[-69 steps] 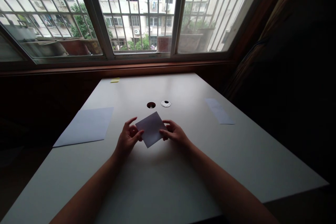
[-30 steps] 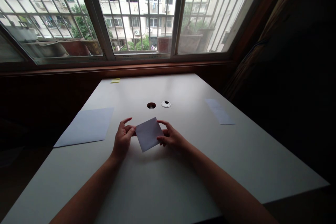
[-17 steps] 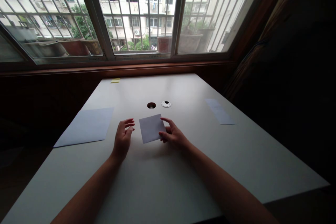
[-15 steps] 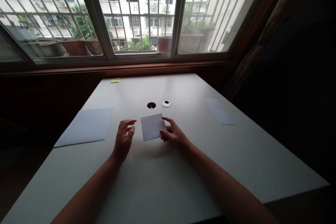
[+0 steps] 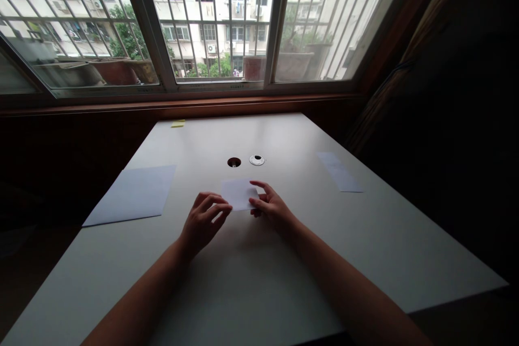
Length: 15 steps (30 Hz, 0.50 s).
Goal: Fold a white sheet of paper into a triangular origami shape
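A small square of white paper (image 5: 239, 193) is held above the white table, between my two hands. My right hand (image 5: 271, 204) grips its right edge, with the thumb on the near face and the index finger reaching along the far corner. At the paper's near left corner, my left hand (image 5: 206, 219) has thumb and fingertips pinched together on it. The other fingers of the left hand are curled, and its palm is turned away from view.
On the white table (image 5: 243, 292), larger paper sheets (image 5: 133, 194) lie at the left and a narrow paper strip (image 5: 339, 173) at the right. Ahead are an open cable hole (image 5: 234, 162), a round cover (image 5: 257, 160) and yellow sticky notes (image 5: 178, 124). A barred window stands behind.
My left hand has moved right and closed on the paper's near left corner. The paper has tilted flatter and shifted slightly right. My right hand keeps its grip.
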Motion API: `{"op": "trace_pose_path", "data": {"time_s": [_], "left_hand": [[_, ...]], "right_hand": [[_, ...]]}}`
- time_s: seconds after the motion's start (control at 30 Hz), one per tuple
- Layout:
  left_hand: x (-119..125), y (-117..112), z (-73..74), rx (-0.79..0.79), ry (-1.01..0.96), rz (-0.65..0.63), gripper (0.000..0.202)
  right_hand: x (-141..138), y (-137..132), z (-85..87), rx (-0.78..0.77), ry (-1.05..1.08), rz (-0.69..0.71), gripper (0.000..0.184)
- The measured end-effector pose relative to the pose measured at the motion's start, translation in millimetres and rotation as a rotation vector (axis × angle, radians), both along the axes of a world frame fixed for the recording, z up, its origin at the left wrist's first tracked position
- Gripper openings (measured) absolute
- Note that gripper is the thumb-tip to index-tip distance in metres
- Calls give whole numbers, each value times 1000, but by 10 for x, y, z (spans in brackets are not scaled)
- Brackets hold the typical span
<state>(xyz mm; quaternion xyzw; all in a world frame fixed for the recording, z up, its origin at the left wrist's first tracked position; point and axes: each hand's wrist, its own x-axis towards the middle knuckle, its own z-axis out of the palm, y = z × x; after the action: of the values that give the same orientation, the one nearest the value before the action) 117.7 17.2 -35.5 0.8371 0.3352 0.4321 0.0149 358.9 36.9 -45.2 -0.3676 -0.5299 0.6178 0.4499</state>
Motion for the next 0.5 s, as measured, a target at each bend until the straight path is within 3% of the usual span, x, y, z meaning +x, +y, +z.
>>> {"op": "trace_pose_path", "data": {"time_s": [0.2,0.37,0.5], "left_hand": [[-22,-2,1,-4,-36,40,20],[-33,0,-1,-25,-35,58,19],[-39,10,-10,-29,-31,47,18]], "right_hand": [[12,-61,22,144,-159,-111,47],[55,-139,119,521,-423,-311,27],[17,-152,132,811,-522,-330,17]]}}
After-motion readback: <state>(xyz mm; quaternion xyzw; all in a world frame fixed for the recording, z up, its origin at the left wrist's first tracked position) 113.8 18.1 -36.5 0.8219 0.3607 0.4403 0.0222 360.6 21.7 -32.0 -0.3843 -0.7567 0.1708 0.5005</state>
